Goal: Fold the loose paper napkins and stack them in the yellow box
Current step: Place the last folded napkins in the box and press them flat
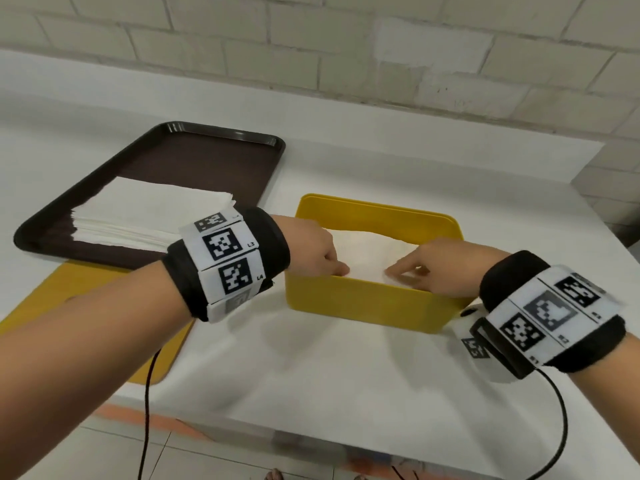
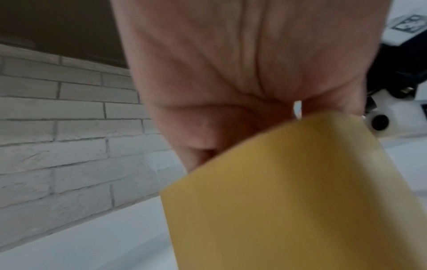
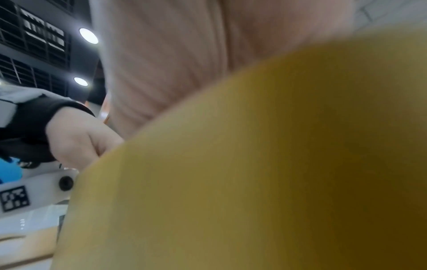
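The yellow box [image 1: 374, 306] stands on the white table, with a white folded napkin [image 1: 367, 251] lying inside it. Both hands reach over the near wall into the box. My left hand [image 1: 322, 258] has its thumb on the napkin's near left part; its other fingers are hidden. My right hand [image 1: 415, 268] rests its fingertips on the napkin's near right part. The loose napkin stack [image 1: 145, 213] lies on a brown tray [image 1: 214, 157] to the left. In the wrist views the box wall [image 2: 289, 201] [image 3: 254, 164] hides the fingers of each hand [image 2: 219, 73] [image 3: 173, 54].
A flat yellow lid or mat [image 1: 69, 299] lies under my left forearm, partly beneath the brown tray. A brick wall [image 1: 381, 46] rises behind the table. The table's front edge [image 1: 311, 434] runs close below my forearms. Cables hang from both wristbands.
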A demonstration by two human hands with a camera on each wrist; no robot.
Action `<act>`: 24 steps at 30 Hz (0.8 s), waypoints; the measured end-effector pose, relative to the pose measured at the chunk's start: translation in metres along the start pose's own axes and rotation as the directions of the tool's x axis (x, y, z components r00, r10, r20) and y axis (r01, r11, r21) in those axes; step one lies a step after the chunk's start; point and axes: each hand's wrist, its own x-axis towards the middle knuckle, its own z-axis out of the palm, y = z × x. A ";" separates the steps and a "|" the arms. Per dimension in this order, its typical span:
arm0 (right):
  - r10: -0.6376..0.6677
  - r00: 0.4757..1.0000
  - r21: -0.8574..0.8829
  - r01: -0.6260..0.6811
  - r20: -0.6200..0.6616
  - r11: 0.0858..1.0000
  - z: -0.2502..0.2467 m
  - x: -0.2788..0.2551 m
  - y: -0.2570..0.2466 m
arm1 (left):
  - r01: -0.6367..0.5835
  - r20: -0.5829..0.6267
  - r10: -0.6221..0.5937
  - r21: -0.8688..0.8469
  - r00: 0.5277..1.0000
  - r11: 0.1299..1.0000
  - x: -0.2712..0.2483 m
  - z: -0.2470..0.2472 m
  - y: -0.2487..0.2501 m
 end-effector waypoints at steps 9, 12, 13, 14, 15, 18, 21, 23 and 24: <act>0.032 0.999 0.055 -0.035 0.041 0.998 -0.009 -0.010 0.001 | -0.116 -0.112 0.097 -0.176 0.989 0.978 -0.013 0.016 -0.014; 0.015 0.968 0.202 0.037 -0.249 0.979 -0.018 -0.032 -0.011 | -0.253 -0.362 0.116 -0.359 0.925 0.899 -0.047 0.014 -0.044; -0.022 0.931 0.253 0.122 -0.364 0.960 -0.022 -0.040 -0.019 | -0.248 -0.423 0.057 -0.414 0.905 0.876 -0.060 0.012 -0.057; -0.052 0.891 0.297 0.205 -0.452 0.933 -0.028 -0.046 -0.032 | -0.237 -0.469 -0.016 -0.476 0.883 0.847 -0.074 0.009 -0.070; -0.070 0.859 0.341 0.274 -0.507 0.899 -0.033 -0.050 -0.045 | -0.223 -0.500 -0.100 -0.545 0.860 0.808 -0.086 0.008 -0.083; -0.106 0.798 0.438 0.430 -0.594 0.790 -0.045 -0.044 -0.086 | -0.154 -0.515 -0.364 -0.714 0.776 0.683 -0.107 0.004 -0.121; -0.087 0.759 0.489 0.499 -0.646 0.716 -0.050 -0.016 -0.128 | -0.016 -0.457 -0.556 -0.782 0.694 0.623 -0.112 0.005 -0.158; -0.054 0.734 0.513 0.523 -0.677 0.681 -0.050 0.008 -0.154 | 0.088 -0.411 -0.644 -0.798 0.646 0.597 -0.110 0.009 -0.184; -0.041 0.737 0.526 0.518 -0.674 0.675 -0.050 0.022 -0.166 | 0.141 -0.385 -0.681 -0.801 0.623 0.582 -0.107 0.013 -0.197</act>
